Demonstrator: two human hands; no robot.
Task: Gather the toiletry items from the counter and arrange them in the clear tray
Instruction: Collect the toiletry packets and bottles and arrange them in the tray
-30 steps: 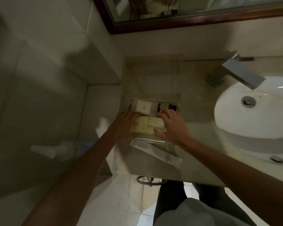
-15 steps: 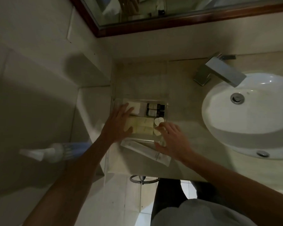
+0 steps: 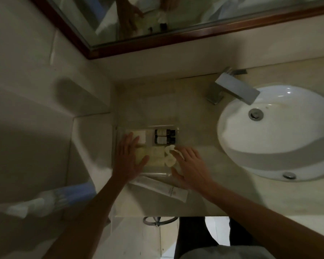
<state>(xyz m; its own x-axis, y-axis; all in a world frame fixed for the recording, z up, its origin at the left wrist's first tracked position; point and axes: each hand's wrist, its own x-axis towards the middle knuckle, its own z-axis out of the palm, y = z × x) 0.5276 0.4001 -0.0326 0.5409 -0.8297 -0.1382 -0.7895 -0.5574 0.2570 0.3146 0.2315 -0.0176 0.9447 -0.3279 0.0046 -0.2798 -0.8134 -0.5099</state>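
Over clear tray (image 3: 173, 128): left hand (image 3: 129, 157) spread flat on packets (image 3: 154, 156); right hand (image 3: 190, 165) spread, touching pouch (image 3: 169, 157).

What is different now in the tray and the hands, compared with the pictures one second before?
The right hand slid off the cream packets to the clear tray's right edge, uncovering two dark bottles and round white packets, which its fingers now touch. The left hand remained flat on the tray's left side. The long white packet stayed on the counter.

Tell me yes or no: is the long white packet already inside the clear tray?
No, the long white packet lies on the counter just outside the near wall of the clear tray, by the right hand.
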